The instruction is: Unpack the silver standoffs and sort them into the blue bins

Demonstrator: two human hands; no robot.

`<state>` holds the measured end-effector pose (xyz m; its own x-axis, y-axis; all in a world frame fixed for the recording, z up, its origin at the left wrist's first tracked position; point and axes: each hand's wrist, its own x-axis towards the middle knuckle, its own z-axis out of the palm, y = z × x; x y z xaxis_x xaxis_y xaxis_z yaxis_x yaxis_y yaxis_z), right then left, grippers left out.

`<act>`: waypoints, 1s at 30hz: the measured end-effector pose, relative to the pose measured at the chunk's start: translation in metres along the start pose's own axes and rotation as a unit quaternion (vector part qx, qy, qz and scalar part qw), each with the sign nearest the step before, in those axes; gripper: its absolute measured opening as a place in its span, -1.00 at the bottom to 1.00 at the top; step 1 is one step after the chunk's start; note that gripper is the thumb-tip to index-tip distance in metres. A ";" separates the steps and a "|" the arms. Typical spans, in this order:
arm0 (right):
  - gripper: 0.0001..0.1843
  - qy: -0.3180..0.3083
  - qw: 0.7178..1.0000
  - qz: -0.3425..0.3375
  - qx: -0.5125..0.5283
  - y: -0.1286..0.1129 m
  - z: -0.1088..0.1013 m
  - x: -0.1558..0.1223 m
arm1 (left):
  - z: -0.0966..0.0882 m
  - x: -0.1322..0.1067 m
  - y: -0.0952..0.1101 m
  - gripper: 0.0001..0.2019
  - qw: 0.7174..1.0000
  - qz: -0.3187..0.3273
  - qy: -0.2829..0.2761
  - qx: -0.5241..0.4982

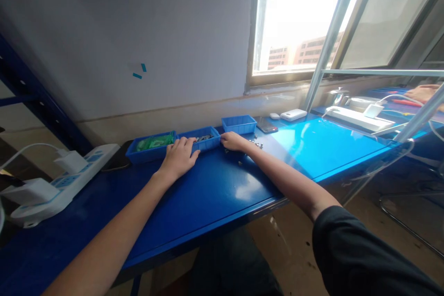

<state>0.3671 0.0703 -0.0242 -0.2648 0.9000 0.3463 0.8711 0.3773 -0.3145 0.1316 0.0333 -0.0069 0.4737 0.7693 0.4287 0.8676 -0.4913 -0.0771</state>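
Observation:
My left hand (179, 157) lies over the front rim where two blue bins meet, its fingers spread and the thumb apart. Under its fingertips is the middle blue bin (208, 145), which holds small grey metal parts (204, 138). The left blue bin (147, 154) contains green items in clear plastic (156, 142). At the right end of the middle bin, my right hand (231, 142) is closed, with its fingertips against or close to the bin's corner. What those fingers hold is hidden. Loose small metal parts (258, 145) lie on the blue table beside the right wrist.
Behind my right hand stands a third blue bin (239, 125). A phone (266, 125) and a white box (293, 114) lie farther right. Power strips (65, 185) with plugs sit at both sides. A metal frame post (321, 60) rises at right; another person's hand (423, 93) shows beyond.

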 end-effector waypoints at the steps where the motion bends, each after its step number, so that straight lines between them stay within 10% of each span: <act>1: -0.78 -0.008 1.000 0.001 -0.006 0.001 0.000 -0.001 | -0.001 0.000 0.000 -0.60 1.000 0.002 -0.007 0.004; 14: -0.49 0.059 0.991 0.088 0.079 -0.018 -0.024 -0.007 | 0.005 -0.010 0.001 -0.81 0.997 0.066 0.024 0.018; 23: -0.38 0.157 0.862 0.281 0.391 -0.047 0.003 0.027 | 0.015 -0.005 -0.008 -0.70 0.995 0.082 0.060 0.007; 30: -0.60 0.300 0.925 0.125 0.194 -0.063 0.010 0.027 | 0.030 -0.002 -0.012 -0.43 0.986 0.058 0.095 -0.120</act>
<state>0.3006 0.0728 -0.0038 0.3050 0.7301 0.6116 0.6283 0.3283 -0.7053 0.1244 0.0501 -0.0344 0.5113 0.6220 0.5930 0.7372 -0.6721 0.0694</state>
